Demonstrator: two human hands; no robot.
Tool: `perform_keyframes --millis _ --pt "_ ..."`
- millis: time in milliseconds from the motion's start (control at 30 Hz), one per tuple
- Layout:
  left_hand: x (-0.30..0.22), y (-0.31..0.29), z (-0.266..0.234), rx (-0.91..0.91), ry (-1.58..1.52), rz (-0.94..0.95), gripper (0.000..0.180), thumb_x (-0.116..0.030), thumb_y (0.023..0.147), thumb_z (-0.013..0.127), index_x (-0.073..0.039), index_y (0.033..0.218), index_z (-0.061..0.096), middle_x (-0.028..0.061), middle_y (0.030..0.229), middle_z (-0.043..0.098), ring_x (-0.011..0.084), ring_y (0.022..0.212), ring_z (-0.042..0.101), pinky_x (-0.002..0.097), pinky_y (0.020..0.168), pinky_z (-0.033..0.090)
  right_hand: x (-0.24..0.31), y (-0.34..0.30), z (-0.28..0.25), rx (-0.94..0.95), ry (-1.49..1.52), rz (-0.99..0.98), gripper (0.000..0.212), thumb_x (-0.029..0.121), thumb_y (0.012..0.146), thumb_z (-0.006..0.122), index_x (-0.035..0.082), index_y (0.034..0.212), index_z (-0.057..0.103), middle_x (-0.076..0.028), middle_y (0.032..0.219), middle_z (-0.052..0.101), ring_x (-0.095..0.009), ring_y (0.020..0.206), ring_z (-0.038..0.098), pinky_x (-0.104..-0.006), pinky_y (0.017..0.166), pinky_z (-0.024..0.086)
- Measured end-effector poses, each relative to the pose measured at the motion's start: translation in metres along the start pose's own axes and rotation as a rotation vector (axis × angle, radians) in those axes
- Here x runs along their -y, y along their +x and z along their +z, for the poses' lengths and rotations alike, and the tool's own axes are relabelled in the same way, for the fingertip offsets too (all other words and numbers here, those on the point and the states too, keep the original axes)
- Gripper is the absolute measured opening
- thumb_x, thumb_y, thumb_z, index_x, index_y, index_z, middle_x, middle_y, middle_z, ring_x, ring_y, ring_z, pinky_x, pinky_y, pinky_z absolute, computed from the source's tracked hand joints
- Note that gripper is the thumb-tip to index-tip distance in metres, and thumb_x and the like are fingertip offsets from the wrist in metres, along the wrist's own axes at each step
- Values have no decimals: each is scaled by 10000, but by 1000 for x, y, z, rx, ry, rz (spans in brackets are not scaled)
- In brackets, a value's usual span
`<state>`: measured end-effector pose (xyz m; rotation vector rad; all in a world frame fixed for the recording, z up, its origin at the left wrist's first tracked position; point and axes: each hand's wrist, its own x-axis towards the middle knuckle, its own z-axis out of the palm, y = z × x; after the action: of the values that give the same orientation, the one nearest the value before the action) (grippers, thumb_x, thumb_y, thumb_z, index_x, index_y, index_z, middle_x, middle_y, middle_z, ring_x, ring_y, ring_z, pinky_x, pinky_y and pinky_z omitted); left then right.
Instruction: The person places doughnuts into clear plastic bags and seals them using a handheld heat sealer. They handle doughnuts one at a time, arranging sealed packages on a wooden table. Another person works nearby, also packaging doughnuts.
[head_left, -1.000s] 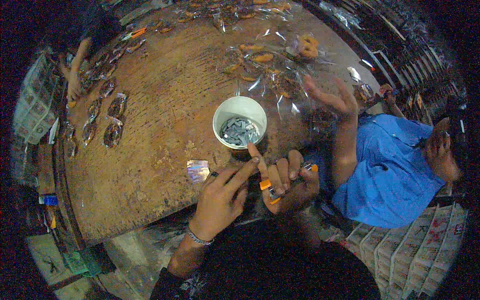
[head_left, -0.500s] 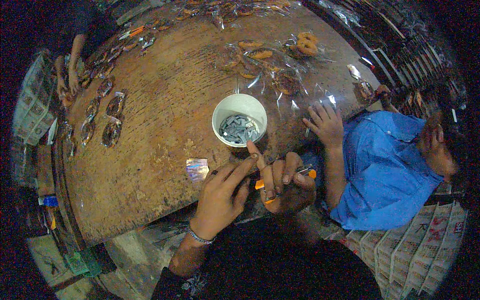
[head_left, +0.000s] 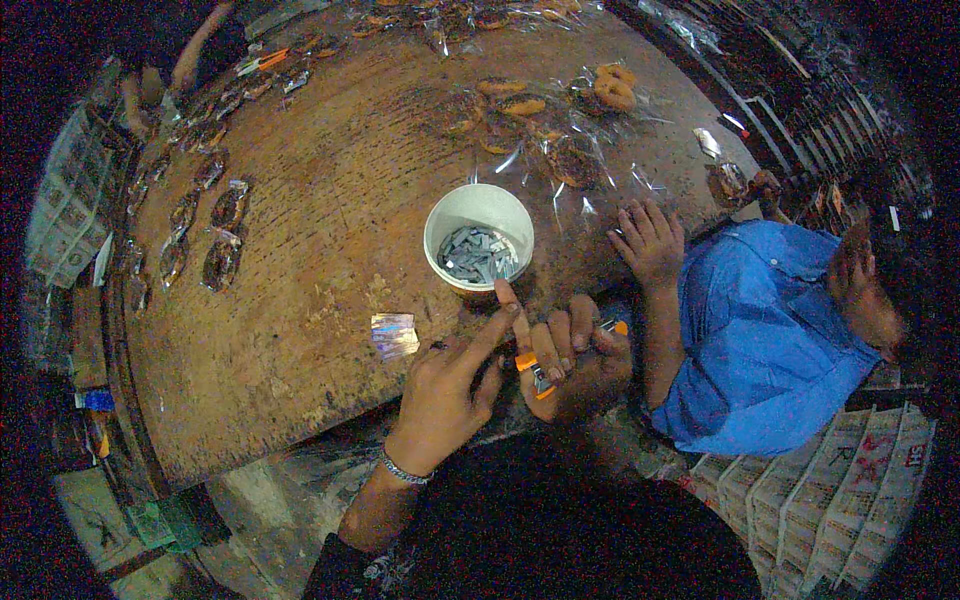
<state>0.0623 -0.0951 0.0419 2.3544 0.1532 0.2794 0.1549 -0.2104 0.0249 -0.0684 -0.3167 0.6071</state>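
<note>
At the near edge of a worn wooden bench [head_left: 300, 240], a left hand [head_left: 448, 388] with a chain bracelet [head_left: 405, 473] at its wrist, fingers loosely bent and free of any visible load, index tip laid against the other hand's pointing finger. Beside it, a right hand [head_left: 578, 362], lower fingers curled tightly around an orange-ended metal tool [head_left: 527, 362], index stretched out to the near rim of a white bucket [head_left: 478, 207]; contact with that rim impossible to tell. To the left, flat on the wood, a small shiny sheet [head_left: 394, 336]. Inside the bucket, a heap of small grey pieces [head_left: 478, 255], apparently plenty left for use. To the right, resting near the bench edge, the hand of a co-worker [head_left: 775, 330] in blue.

Farther off at left, dark ring-shaped items [head_left: 221, 262] in clear wrap, lined up and seemingly finished. Beyond the bucket, a looser cluster of clear wrapping [head_left: 572, 165] and golden rings [head_left: 613, 90], perhaps yet to be dealt with. Farthest, at upper left, the bare arm of another person [head_left: 200, 45]. Judged from the spread, work partly done.
</note>
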Motion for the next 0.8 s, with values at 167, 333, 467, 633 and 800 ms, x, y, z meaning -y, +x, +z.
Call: perform_keyframes --millis 167,333,467,633,800 --pt "2 -2 4 -13 -36 -2 616 -66 762 618 -173 1334 415 202 765 590 378 684 577 461 658 480 2 -1 1 -16 31 6 193 219 809 496 33 755 491 -125 641 533 -275 615 545 -457 865 362" --pt "2 -6 6 -54 -160 197 539 -77 756 648 -100 1268 481 174 852 628 332 761 605 416 684 492 2 -3 -9 -34 157 33 205 225 821 482 27 766 486 -130 658 531 -284 650 548 -447 819 433" --pt "-4 -11 0 -18 -319 94 449 -102 752 679 -41 1176 542 162 908 637 297 819 621 385 713 495 -5 3 -19 15 42 -36 212 229 846 449 25 798 475 -131 686 534 -303 769 560 -453 845 445" --pt "-9 -12 1 -81 -368 -59 332 -138 797 663 -18 1090 563 151 871 634 263 765 625 356 689 491 -10 -4 -7 -195 -101 47 218 246 869 418 40 920 471 -213 959 542 -409 1097 469 -532 904 421" --pt "-4 -10 5 -108 -395 -137 272 -149 819 645 -9 1043 583 145 823 624 233 728 613 333 653 487 -13 -11 2 -261 -162 106 307 270 861 427 57 1083 439 -281 1236 457 -474 1221 367 -569 961 378"
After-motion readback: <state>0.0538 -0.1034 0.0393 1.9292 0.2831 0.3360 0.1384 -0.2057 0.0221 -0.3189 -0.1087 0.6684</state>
